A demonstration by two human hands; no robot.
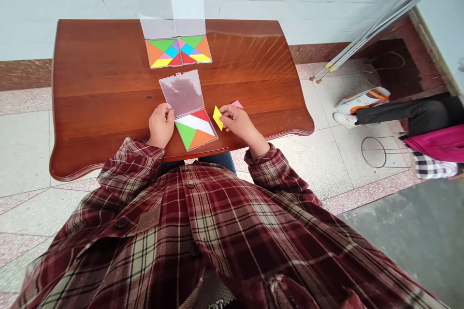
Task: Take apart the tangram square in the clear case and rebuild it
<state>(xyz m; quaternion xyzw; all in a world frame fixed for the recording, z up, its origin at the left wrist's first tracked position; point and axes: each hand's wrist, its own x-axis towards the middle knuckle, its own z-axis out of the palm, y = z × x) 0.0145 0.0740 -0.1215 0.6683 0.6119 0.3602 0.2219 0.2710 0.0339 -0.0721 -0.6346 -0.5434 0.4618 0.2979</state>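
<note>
**Left hand** (161,124): the fingers (167,112) are curled and pressed together. They are closed on the left edge of the open clear plastic puzzle case (201,124), at its hinge corner.

**Right hand** (237,121): the small yellow flat puzzle piece (217,117) is pinched between thumb and fingers (226,112). It is held tilted, just left of these fingers and just beside the right edge of the case. Contact between piece and case cannot be determined.

**Between the two sets of fingers:** the tray of the case is seated on the polished brown wooden surface (101,87). A green triangular piece (184,133), an orange triangular piece (198,139) and a red triangular piece (202,115) are laid in it, and a white patch is left uncovered. The transparent lid (181,92) is folded back flat, just beyond the left fingers.

**Just beyond the right fingers:** a pink flat puzzle piece (238,104) is lying on the surface.

**Well beyond both sets of fingers:** two further open cases are placed side by side, one (164,53) touching the other (195,49). Both trays are filled with multicoloured pieces.

**Far to the right of the right fingers:** a white and orange shoe (360,101) of another person is recorded on the tiled floor.
</note>
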